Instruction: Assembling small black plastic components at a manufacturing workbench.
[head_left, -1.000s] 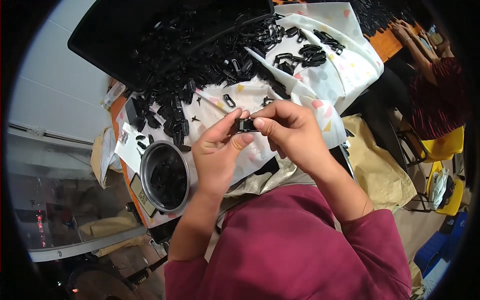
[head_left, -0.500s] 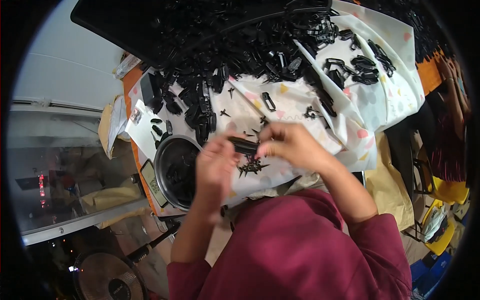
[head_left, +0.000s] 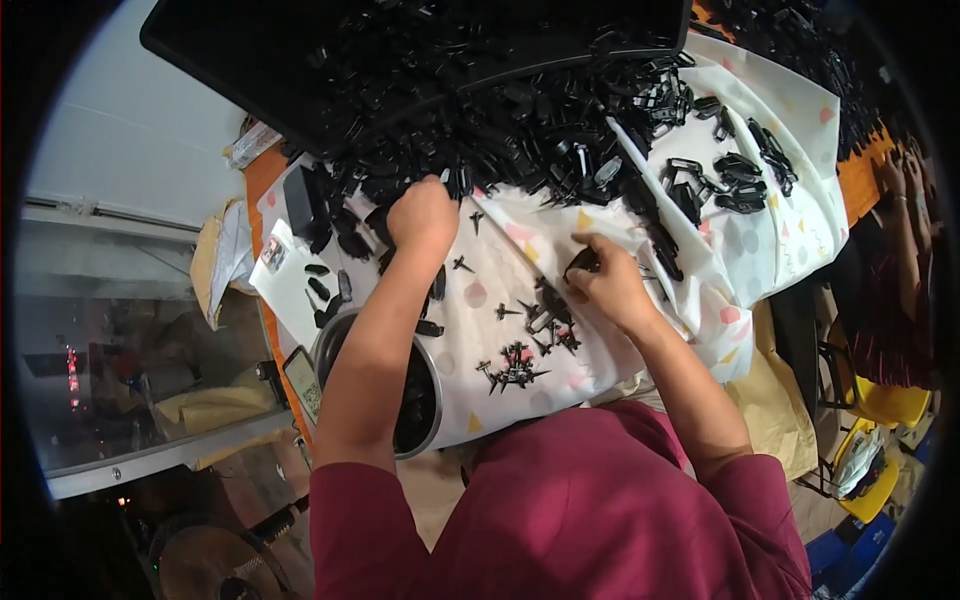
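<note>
My left hand (head_left: 424, 216) is closed at the near edge of a large pile of black plastic parts (head_left: 490, 140); its fingertips and whatever they hold are hidden. Over the cloth (head_left: 490, 285), my right hand (head_left: 612, 285) grips a small black plastic part (head_left: 581, 264) between thumb and fingers. Left of that hand lie several small, pointed black pieces (head_left: 550, 320). A second cluster of pointed pieces (head_left: 515, 367) is closer to me. Under my left forearm sits a round metal bowl (head_left: 437, 392) with dark contents, partly covered by the arm.
A large black tray (head_left: 230, 65) spans the far side, with black parts in and before it. Several frame-shaped parts (head_left: 740, 180) lie at right. Left of the bowl is a phone-like device (head_left: 300, 385). A fan (head_left: 215, 560) stands lower left. Another person's hands (head_left: 905, 170) show far right.
My hands have moved apart from the black part they both held. The left reached away to the pile; the right moved slightly right. More pointed pieces and the bowl's right side now show.
</note>
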